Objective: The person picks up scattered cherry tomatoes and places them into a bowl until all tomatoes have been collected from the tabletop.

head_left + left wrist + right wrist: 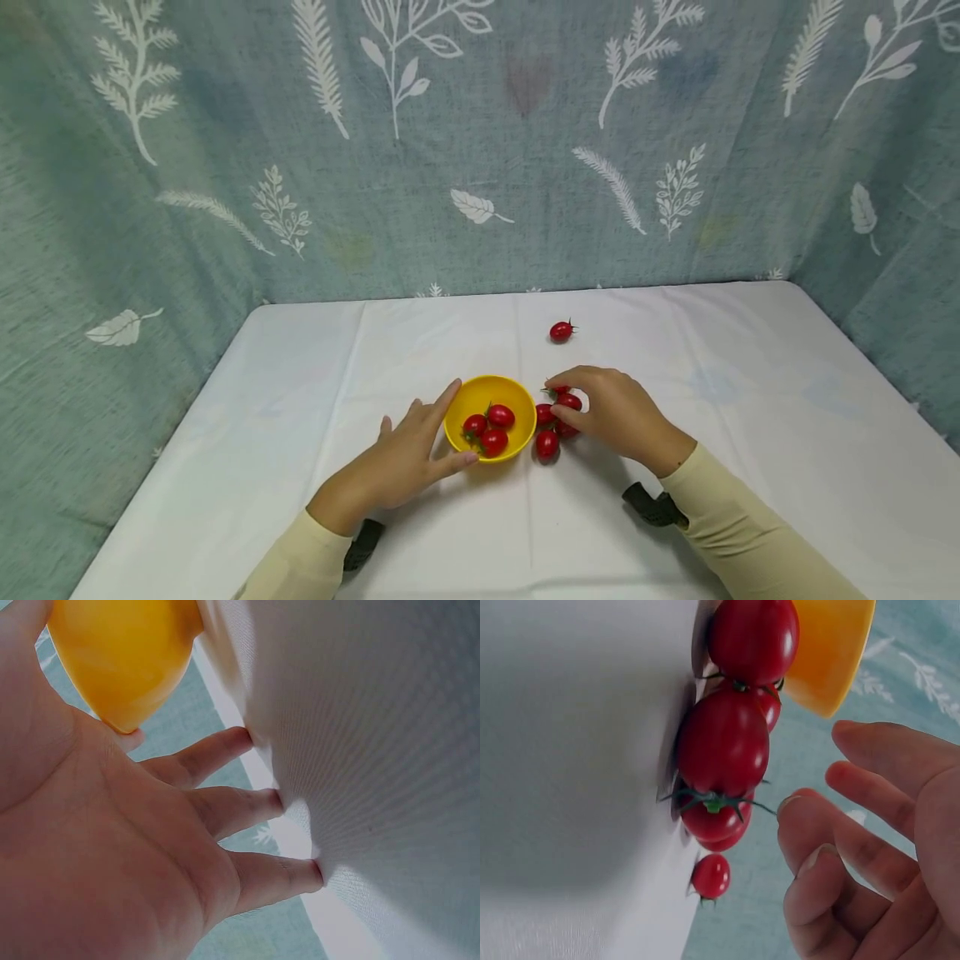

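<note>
A yellow bowl (491, 385) stands on the table with three red cherry tomatoes (501, 416) inside. My left hand (405, 454) is spread at its left side, index finger and thumb reaching along the rim. In the left wrist view, the other three fingers (232, 802) stretch down to the cloth. Several more cherry tomatoes (547, 445) lie bunched right of the bowl, some with green stems. Over this bunch hovers my right hand (618, 412), thumb and fingers apart. The right wrist view shows nothing between its fingers, and a tomato (724, 742) lies close by the fingertips.
A single cherry tomato (561, 332) lies farther back on the white tablecloth (405, 342). Behind and beside the table hang green-grey curtains (420, 217) with white leaf patterns. Dark wrist devices (652, 505) sit under both sleeves.
</note>
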A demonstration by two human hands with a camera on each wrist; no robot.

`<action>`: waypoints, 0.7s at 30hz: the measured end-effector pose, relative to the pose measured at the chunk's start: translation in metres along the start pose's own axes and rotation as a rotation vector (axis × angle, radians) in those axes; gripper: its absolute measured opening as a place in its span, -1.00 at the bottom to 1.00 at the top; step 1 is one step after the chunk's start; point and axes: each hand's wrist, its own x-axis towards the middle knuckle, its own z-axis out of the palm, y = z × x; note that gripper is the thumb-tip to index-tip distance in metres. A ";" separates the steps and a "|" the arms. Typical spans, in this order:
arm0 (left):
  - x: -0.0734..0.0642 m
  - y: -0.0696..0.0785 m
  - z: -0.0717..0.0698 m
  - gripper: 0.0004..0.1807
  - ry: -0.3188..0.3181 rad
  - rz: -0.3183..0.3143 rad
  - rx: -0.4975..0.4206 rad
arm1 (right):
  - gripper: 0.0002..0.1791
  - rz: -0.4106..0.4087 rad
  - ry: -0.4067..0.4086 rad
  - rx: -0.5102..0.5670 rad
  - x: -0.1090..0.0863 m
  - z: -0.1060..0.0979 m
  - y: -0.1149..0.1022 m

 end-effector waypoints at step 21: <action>-0.001 0.002 0.000 0.06 -0.008 -0.001 0.001 | -0.58 0.066 -0.075 0.034 0.002 -0.009 0.020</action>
